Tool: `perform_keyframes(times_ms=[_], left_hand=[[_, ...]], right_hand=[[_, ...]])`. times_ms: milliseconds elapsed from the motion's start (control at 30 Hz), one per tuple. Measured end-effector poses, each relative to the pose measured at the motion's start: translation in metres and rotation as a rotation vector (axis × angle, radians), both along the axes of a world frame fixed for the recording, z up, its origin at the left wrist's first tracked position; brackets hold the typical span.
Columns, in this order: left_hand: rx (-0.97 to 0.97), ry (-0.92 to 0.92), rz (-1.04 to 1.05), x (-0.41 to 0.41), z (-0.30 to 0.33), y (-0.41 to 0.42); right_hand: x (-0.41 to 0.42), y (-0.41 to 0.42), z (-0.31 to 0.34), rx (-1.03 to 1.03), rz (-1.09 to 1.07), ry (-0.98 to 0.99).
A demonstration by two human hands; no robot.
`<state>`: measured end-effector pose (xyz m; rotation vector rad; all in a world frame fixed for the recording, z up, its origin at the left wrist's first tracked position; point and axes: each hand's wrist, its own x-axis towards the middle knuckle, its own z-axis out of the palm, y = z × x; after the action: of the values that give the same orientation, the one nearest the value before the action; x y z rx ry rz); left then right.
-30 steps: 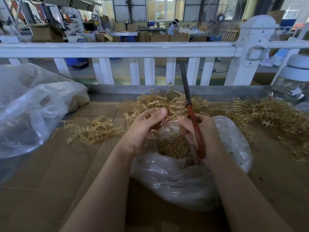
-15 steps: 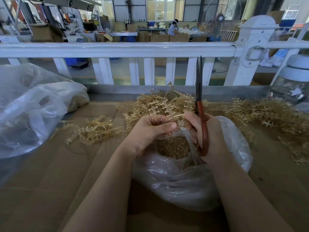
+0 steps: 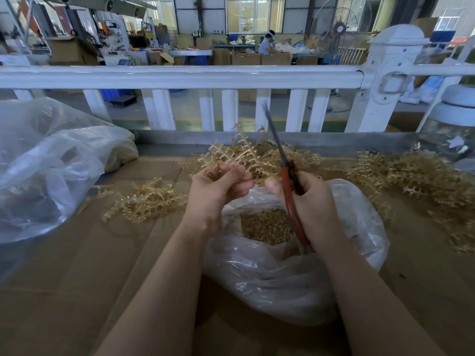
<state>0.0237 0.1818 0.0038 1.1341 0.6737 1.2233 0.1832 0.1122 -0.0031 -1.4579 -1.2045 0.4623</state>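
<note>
Above clear bag [image 3: 282,286]: left hand [image 3: 218,187] around tan sprue [image 3: 243,146], right hand [image 3: 312,201] around red-handled scissors [image 3: 285,176].

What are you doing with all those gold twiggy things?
A person is snipping golden plastic branches at a cardboard-covered table. The left hand pinches one golden branch above an open clear bag, which has small golden bits inside. The right hand grips red-handled scissors; their blades point up and away, not on the branch right now. More branches lie in heaps around the bag.
</note>
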Motion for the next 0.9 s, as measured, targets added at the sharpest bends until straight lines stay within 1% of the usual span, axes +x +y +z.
perform_keyframes(times_ms=[67, 167, 333, 567, 900], left_hand=[[-0.014, -0.013, 0.013, -0.0005, -0.0005, 0.0011], [-0.038, -0.05, 0.02, 0.0003, -0.0015, 0.0026], [-0.052, -0.106, -0.008, -0.0005, 0.0007, 0.0022], [0.004, -0.092, -0.017, -0.0042, -0.0002, 0.0019], [0.067, -0.108, -0.059, -0.0069, -0.0021, 0.0025]], right_hand=[[-0.0031, 0.0001, -0.0034, -0.038, 0.033, -0.122], [-0.0059, -0.0004, -0.0069, -0.099, 0.011, -0.336], [-0.0038, -0.0035, -0.0082, -0.084, -0.028, -0.527], [-0.0039, -0.0042, -0.0078, -0.068, -0.099, -0.616], [-0.0045, -0.0037, -0.0077, -0.083, -0.124, -0.668]])
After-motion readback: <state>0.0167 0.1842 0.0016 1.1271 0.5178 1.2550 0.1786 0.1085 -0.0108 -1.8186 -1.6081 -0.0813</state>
